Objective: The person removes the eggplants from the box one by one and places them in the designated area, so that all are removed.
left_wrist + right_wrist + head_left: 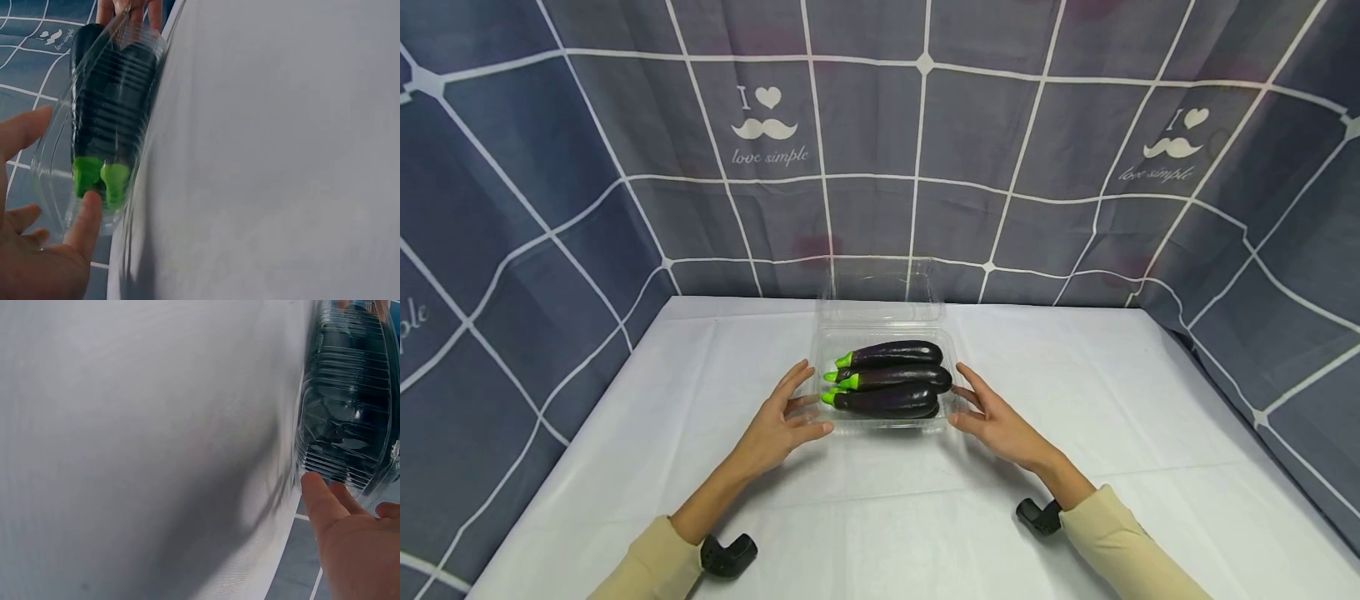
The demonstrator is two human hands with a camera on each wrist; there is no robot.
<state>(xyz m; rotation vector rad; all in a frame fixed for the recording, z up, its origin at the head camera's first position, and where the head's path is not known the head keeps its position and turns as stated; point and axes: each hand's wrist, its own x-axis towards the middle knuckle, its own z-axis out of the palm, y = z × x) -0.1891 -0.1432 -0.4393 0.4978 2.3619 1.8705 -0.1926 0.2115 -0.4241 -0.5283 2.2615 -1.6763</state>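
Observation:
Several dark purple eggplants (895, 377) with bright green stem ends lie side by side in a clear plastic clamshell box (868, 425). Its lid (883, 289) stands raised at the back. On the box's left side is my left hand (777, 427), fingers spread and thumb near the front corner. My right hand (1000, 423) is at the right side, its fingers loosely extended. In the left wrist view, a thumb (87, 222) lies against the ribbed wall near the green stems. Fingertips (310, 480) touch the lower end of the box in the right wrist view.
The box stands on a white cloth-covered table (880, 517), towards its back edge. Grey curtains (865, 125) with white grid lines surround the back and sides. A black device is strapped at each wrist, by the beige sleeves (651, 562).

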